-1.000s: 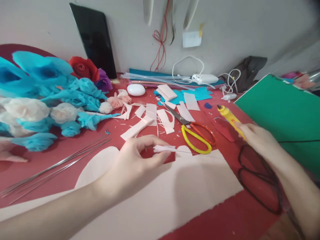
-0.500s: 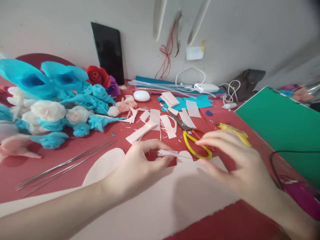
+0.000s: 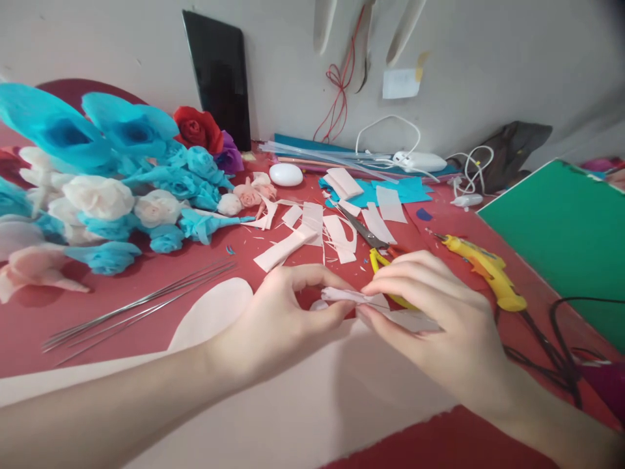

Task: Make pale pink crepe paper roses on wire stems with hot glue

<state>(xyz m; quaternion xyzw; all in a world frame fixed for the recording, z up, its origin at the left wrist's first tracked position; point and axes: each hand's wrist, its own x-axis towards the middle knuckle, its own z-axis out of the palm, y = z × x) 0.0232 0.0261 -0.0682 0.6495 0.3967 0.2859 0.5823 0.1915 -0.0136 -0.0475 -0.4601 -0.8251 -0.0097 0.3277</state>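
Observation:
A small pale pink paper roll (image 3: 342, 296) on a thin wire is held above the large pale pink paper sheet (image 3: 273, 397). My left hand (image 3: 288, 312) pinches the roll between thumb and fingertips. At its right end, where the wire comes out, the thumb and fingers of my right hand (image 3: 430, 312) close on the roll's base. Behind my right hand lie scissors (image 3: 366, 233) with grey blades, and a yellow handle (image 3: 378, 259) shows partly beside them. Cut pale pink paper strips (image 3: 288, 246) and thin scraps lie beyond my hands.
Blue and white paper flowers (image 3: 97, 195) crowd the left side. Several metal wires (image 3: 141, 303) lie in front of them. A yellow glue gun (image 3: 488, 267) with a dark cord and a green board (image 3: 571, 241) are on the right. A black tablet (image 3: 219, 78) leans on the wall.
My right hand has moved left, and its thumb and fingers have closed on the roll's base. The left hand keeps its pinch. The view has shifted, uncovering more of the glue gun.

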